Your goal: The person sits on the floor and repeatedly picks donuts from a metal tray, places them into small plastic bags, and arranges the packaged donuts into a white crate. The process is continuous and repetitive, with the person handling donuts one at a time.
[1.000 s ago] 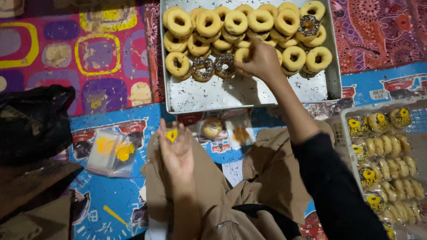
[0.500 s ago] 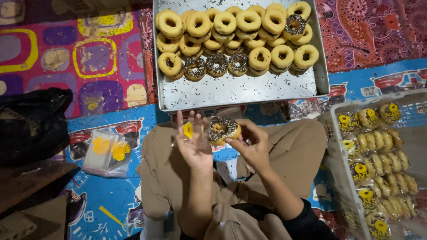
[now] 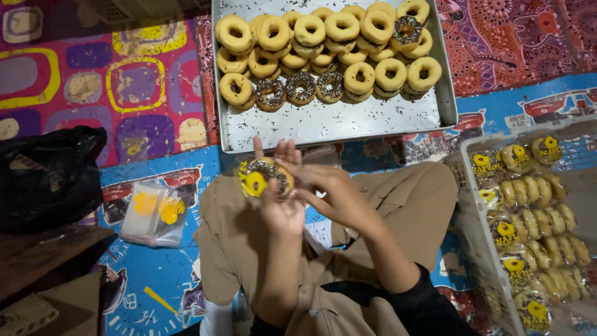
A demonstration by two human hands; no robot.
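Both hands are up in front of the lap, just below the near edge of the metal tray (image 3: 323, 127), and they meet around one chocolate-sprinkled doughnut (image 3: 267, 176) that sits inside a clear bag with a yellow label (image 3: 254, 183). The left hand (image 3: 281, 202) is under it, palm forward and fingers stretched upward behind the bag, more a cradle than a fist. The right hand (image 3: 333, 193) comes in from the side with its fingers curled and pinching at the bag's edge beside the doughnut; exactly how firm that pinch is I cannot tell from here. On the tray, rows of doughnuts (image 3: 323, 46) are heaped against the far side, most of them plain yellow, a few dark with sprinkles along the front row, and the near half of the tray is bare metal dusted with crumbs. Left of the tray and lower, a small stack of empty clear bags (image 3: 152, 211) lies on the blue patterned mat (image 3: 143, 274). Right of the tray stands a white plastic crate (image 3: 479, 249) filled with bagged doughnuts (image 3: 535, 205) in rows. A black bag (image 3: 46, 177) slumps well to the tray's left.
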